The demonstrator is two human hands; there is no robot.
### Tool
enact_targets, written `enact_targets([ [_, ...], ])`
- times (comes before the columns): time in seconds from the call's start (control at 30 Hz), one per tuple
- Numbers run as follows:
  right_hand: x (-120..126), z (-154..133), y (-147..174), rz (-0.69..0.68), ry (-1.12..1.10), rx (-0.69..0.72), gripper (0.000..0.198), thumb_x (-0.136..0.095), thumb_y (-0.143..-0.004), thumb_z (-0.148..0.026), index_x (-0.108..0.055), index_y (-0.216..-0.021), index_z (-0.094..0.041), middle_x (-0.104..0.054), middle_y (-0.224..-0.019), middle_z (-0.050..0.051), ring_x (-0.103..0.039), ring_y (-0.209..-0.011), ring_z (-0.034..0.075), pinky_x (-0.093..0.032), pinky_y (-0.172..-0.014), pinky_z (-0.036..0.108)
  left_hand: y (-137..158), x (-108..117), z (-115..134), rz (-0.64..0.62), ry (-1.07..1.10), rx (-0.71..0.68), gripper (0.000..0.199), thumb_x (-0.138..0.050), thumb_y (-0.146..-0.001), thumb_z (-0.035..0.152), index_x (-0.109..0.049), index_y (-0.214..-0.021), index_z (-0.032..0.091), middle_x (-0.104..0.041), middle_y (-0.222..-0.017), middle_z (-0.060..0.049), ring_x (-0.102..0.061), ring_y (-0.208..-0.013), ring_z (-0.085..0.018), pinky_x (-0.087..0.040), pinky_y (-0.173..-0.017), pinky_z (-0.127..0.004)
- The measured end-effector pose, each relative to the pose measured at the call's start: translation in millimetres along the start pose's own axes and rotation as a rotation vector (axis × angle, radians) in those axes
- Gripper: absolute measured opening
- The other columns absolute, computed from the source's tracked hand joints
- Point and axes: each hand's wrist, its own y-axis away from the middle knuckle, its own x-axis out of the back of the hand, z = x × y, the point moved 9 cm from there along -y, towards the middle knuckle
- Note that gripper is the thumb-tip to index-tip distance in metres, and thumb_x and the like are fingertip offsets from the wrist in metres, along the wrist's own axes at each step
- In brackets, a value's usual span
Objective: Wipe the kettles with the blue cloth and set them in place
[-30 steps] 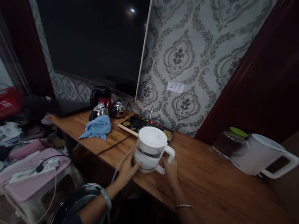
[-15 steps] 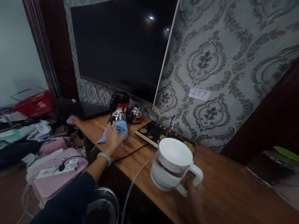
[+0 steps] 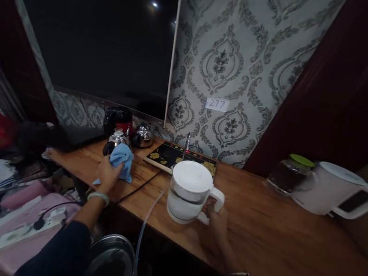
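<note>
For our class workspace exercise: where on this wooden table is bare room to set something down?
Widest: right of the right hand, in front of the white kettle. Smaller: between the blue cloth and white-lidded jug, crossed by a black cable. Crowded: left side, where the left hand, cloth and shiny pots bunch together.

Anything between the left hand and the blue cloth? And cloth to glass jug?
Nothing visible between left hand and blue cloth: the hand is on it. Between cloth and glass jug, a black cable and clear tube cross the tabletop.
</note>
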Motion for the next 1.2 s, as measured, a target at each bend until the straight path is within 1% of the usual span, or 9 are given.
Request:
enact_targets([
  [0.17, 0.1, -1.7, 0.3, 0.035, -0.023, -0.002, 0.04, -0.065, -0.068, -0.057, -0.067, -0.075, -0.017, -0.071, -0.068, 0.007, -0.064, -0.063, 0.024, -0.051, -0.058, 0.035, 38.4, 30.8, 42.3, -0.046, 0.258, -0.066, 0.055, -0.073, -0.064, 0.05, -0.058, -0.107, 0.019, -0.067, -0.105, -0.007, -0.063, -0.101, -0.027, -0.049, -0.096, -0.048],
  [0.33, -9.5, -9.3, -1.6, -0.044, -0.164, 0.056, 0.045, -0.066, -0.07, -0.054, -0.073, -0.094, -0.016, -0.078, -0.092, 0.011, -0.07, -0.082, 0.028, -0.056, -0.073, 0.039, 89.3, 54.0, 151.1, -0.126, 0.304, -0.379, 0.05, -0.07, -0.075, 0.05, -0.058, -0.112, 0.02, -0.066, -0.105, -0.004, -0.064, -0.099, -0.023, -0.052, -0.093, -0.04],
  [0.43, -12.1, -8.6, -3.7, -0.047, -0.137, 0.085, 0.043, -0.064, -0.072, -0.053, -0.072, -0.093, -0.017, -0.078, -0.091, 0.01, -0.07, -0.081, 0.027, -0.057, -0.072, 0.039, 122.2, 31.5, 222.4, -0.217, 0.268, -0.656, 0.053, -0.071, -0.076, 0.047, -0.055, -0.119, 0.02, -0.062, -0.116, -0.008, -0.06, -0.11, -0.025, -0.05, -0.098, -0.041],
  [0.53, -12.4, -6.7, -6.2, -0.032, -0.082, 0.111, 0.042, -0.059, -0.076, -0.054, -0.072, -0.093, -0.018, -0.077, -0.086, 0.009, -0.069, -0.077, 0.026, -0.056, -0.069, 0.037, 160.7, -23.9, 268.8, -0.472, 0.157, -0.897, 0.063, -0.069, -0.077, 0.044, -0.05, -0.132, 0.02, -0.057, -0.133, -0.012, -0.054, -0.125, -0.029, -0.043, -0.107, -0.045],
  [0.7, -12.4, -7.8, -9.4, -0.045, -0.05, 0.147, 0.044, -0.057, -0.076, -0.058, -0.07, -0.09, -0.018, -0.073, -0.079, 0.007, -0.066, -0.075, 0.024, -0.054, -0.065, 0.034, 190.9, -94.9, 279.4, -0.792, -0.258, -0.953, 0.064, -0.071, -0.075, 0.049, -0.056, -0.132, 0.023, -0.058, -0.138, -0.011, -0.051, -0.128, -0.035, -0.036, -0.112, -0.052],
  [0.87, -15.3, -8.2, -9.3, -0.055, -0.047, 0.14, 0.043, -0.056, -0.075, -0.055, -0.07, -0.091, -0.018, -0.072, -0.077, 0.007, -0.064, -0.072, 0.023, -0.052, -0.062, 0.031, 184.5, -100.7, 281.6, -0.918, -0.435, -0.834, 0.079, -0.07, -0.071, 0.063, -0.052, -0.137, 0.023, -0.056, -0.142, -0.011, -0.05, -0.128, -0.037, -0.039, -0.106, -0.051],
  [0.97, -16.0, -7.6, -9.6, -0.045, -0.06, 0.124, 0.043, -0.056, -0.073, -0.053, -0.07, -0.091, -0.017, -0.072, -0.077, 0.007, -0.064, -0.07, 0.023, -0.052, -0.062, 0.032, 176.7, -102.1, 284.0, -0.864, -0.535, -0.759, 0.063, -0.061, -0.079, 0.06, -0.058, -0.131, 0.024, -0.063, -0.133, -0.011, -0.053, -0.123, -0.038, -0.041, -0.1, -0.051],
  [1.07, -15.5, -8.4, -9.9, -0.039, -0.074, 0.118, 0.042, -0.057, -0.071, -0.051, -0.069, -0.09, -0.016, -0.071, -0.076, 0.006, -0.062, -0.067, 0.022, -0.052, -0.062, 0.033, 176.6, -109.1, 290.3, -0.799, -0.486, -0.801, 0.043, -0.059, -0.08, 0.045, -0.066, -0.115, 0.022, -0.071, -0.112, -0.011, -0.06, -0.109, -0.035, -0.044, -0.094, -0.048],
  [1.2, -14.9, -13.8, -8.4, -0.037, -0.094, 0.127, 0.04, -0.057, -0.074, -0.052, -0.069, -0.088, -0.017, -0.071, -0.073, 0.005, -0.061, -0.067, 0.022, -0.052, -0.062, 0.033, 193.2, -112.4, 296.1, -0.882, -0.117, -0.989, 0.024, -0.059, -0.069, 0.03, -0.068, -0.089, 0.022, -0.071, -0.092, -0.007, -0.064, -0.095, -0.028, -0.047, -0.09, -0.039],
])
